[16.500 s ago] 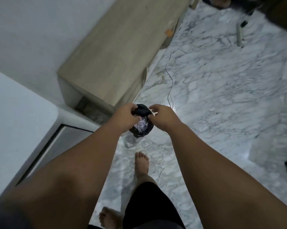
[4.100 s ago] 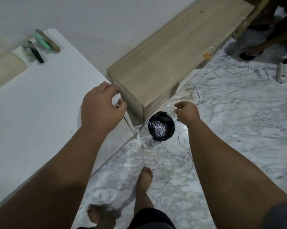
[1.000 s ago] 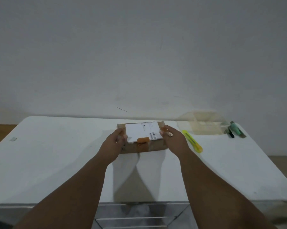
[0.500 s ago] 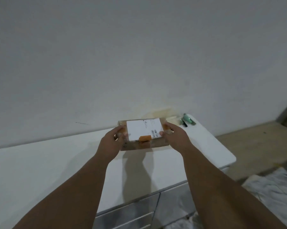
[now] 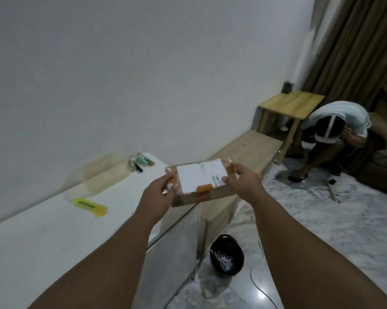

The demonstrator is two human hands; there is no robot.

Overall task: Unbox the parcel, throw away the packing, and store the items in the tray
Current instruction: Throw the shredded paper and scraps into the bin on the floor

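I hold a flat brown cardboard parcel (image 5: 207, 196) with a white label and orange tape, in the air past the right end of the white table (image 5: 43, 233). My left hand (image 5: 160, 191) grips its left end and my right hand (image 5: 241, 182) grips its right end. A clear plastic tray (image 5: 94, 177) stands at the table's back by the wall. On the floor below sits a black bin bag (image 5: 227, 257) with shredded paper inside.
A yellow box cutter (image 5: 90, 206) lies on the table in front of the tray, with green and black items (image 5: 140, 162) behind it. A low wooden bench (image 5: 246, 152) and small wooden table (image 5: 290, 103) line the wall. A person (image 5: 330, 134) crouches at the right on the marble floor.
I have lifted the parcel off the table and carried it right, beyond the table's end. My view has swung right and down, bringing the bin bag, bench and crouching person into sight.
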